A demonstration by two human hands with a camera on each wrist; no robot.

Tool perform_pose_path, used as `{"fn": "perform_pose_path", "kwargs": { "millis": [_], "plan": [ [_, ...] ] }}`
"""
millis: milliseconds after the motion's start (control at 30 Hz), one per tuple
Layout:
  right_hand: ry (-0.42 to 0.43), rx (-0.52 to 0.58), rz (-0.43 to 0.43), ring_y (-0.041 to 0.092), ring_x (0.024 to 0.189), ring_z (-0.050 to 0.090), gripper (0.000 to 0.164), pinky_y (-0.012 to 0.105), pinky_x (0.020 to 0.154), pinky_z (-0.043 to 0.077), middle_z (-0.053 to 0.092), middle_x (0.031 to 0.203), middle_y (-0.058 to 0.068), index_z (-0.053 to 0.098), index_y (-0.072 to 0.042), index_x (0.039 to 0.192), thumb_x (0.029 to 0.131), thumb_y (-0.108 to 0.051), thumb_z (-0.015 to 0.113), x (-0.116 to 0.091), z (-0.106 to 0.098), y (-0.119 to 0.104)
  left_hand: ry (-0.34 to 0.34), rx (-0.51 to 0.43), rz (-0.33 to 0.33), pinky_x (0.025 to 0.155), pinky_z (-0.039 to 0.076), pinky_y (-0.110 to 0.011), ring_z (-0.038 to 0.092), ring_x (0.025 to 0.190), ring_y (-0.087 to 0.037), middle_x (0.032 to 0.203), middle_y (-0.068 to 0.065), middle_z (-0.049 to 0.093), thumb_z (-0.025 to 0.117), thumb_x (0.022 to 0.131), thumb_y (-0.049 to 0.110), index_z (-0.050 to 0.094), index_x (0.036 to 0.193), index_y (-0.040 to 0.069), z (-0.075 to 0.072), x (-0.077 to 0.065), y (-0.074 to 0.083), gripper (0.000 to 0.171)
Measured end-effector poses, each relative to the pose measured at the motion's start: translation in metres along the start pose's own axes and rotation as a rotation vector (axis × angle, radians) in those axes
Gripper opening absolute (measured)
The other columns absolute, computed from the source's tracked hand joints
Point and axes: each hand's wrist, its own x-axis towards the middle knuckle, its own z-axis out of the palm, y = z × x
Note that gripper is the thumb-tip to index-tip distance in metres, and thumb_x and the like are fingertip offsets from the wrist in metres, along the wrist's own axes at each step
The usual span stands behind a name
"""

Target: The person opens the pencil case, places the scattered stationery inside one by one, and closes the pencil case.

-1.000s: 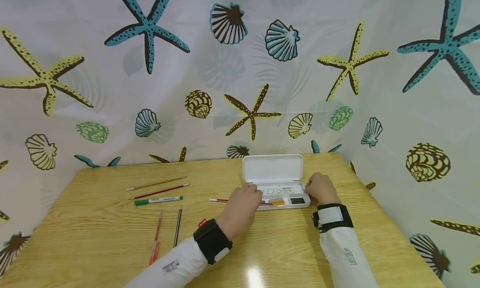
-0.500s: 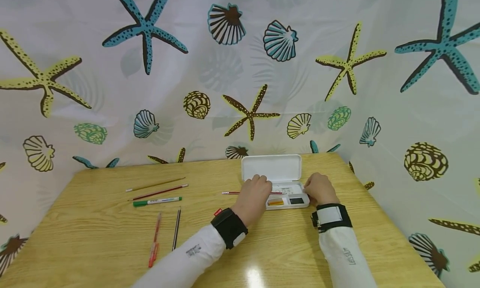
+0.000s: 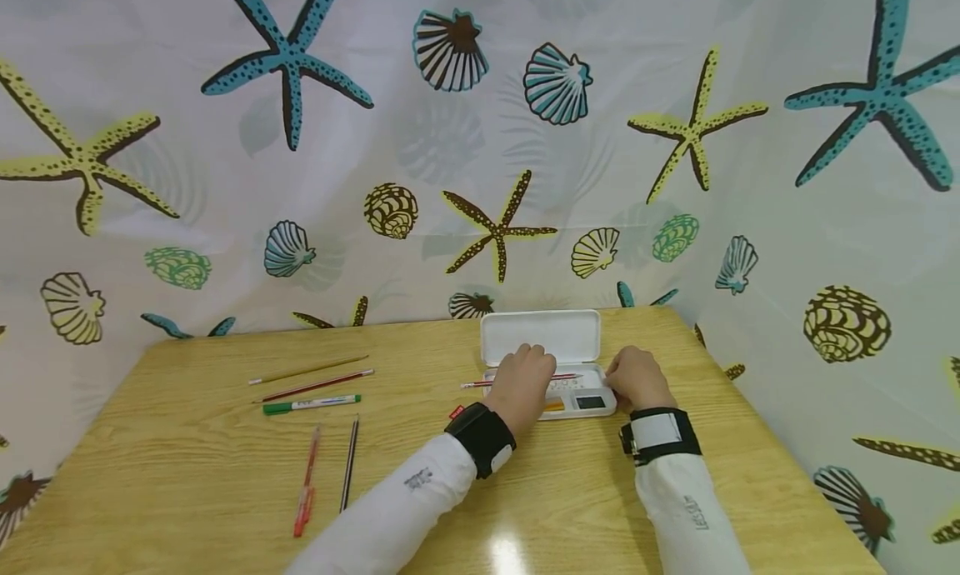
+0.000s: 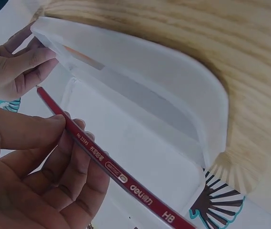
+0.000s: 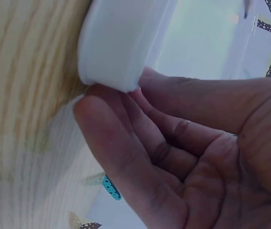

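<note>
A white pencil case (image 3: 540,336) lies on the table with its lid raised at the back. My left hand (image 3: 521,387) is over the case and pinches a red pencil (image 4: 111,167) between thumb and fingertips. The pencil lies sideways across the case in the head view, eraser end to the left, point to the right. An orange item (image 3: 553,405) and a dark rectangular piece (image 3: 590,402) sit in the front compartments. At the right end of the case, my right hand (image 3: 637,377) grips the wall, thumb at the rim and fingers against the outside (image 5: 106,138).
On the left of the table lie a yellow pencil (image 3: 307,370), another red pencil (image 3: 313,386) and a green-capped marker (image 3: 311,404). Nearer to me are a red pen (image 3: 306,483) and a black pencil (image 3: 349,462). A patterned cloth (image 3: 420,267) hangs behind the table.
My left hand has moved right and slightly back over the case, carrying the red pencil from the front edge towards the rear of the inside. The right hand keeps its grip on the case end.
</note>
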Motion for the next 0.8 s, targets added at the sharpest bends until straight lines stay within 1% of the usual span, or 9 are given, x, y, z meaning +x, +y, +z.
{"fn": "perform_pose_path", "kwargs": {
  "millis": [200,333,433,567,800],
  "plan": [
    [-0.009,0.022,0.02,0.028,0.071,0.062,0.01,0.032,0.057,0.049,0.065,0.083,0.017,0.071,0.008,0.092,0.093,-0.001,0.066,0.0,-0.001,-0.002,0.007,0.002,0.011,0.073,0.055,-0.033,0.063,0.09,-0.02,0.093,-0.003,0.066,0.078,0.091,0.008,0.075,0.1,0.012,0.001,0.01,0.004,0.01],
    [-0.008,0.021,0.026,0.027,0.07,0.061,0.009,0.031,0.056,0.049,0.065,0.082,0.016,0.071,0.008,0.091,0.093,0.0,0.067,0.0,0.0,-0.001,0.021,0.005,0.031,0.075,0.055,-0.031,0.062,0.093,-0.02,0.098,-0.003,0.066,0.081,0.089,0.011,0.074,0.105,0.012,0.005,0.015,0.009,0.017],
    [-0.005,0.007,0.017,0.026,0.068,0.061,0.009,0.031,0.056,0.048,0.065,0.08,0.015,0.071,0.007,0.089,0.092,0.0,0.068,0.001,0.001,-0.001,0.021,-0.005,0.039,0.078,0.055,-0.03,0.061,0.097,-0.019,0.103,-0.003,0.065,0.083,0.087,0.013,0.071,0.111,0.013,0.009,0.018,0.012,0.026],
    [0.006,-0.01,0.004,0.026,0.067,0.06,0.009,0.032,0.056,0.047,0.064,0.077,0.014,0.071,0.006,0.086,0.091,-0.001,0.068,0.002,0.0,0.0,0.009,-0.021,0.039,0.082,0.055,-0.029,0.06,0.1,-0.019,0.107,-0.003,0.065,0.084,0.087,0.012,0.07,0.116,0.013,0.014,0.02,0.013,0.032],
    [0.016,-0.016,-0.007,0.026,0.067,0.06,0.009,0.032,0.056,0.046,0.063,0.075,0.013,0.071,0.005,0.084,0.091,-0.001,0.068,0.002,0.0,0.001,0.025,-0.066,0.046,0.081,0.054,-0.027,0.06,0.098,-0.018,0.105,-0.002,0.065,0.085,0.085,0.011,0.07,0.115,0.013,0.015,0.022,0.014,0.033]
  ]
}}
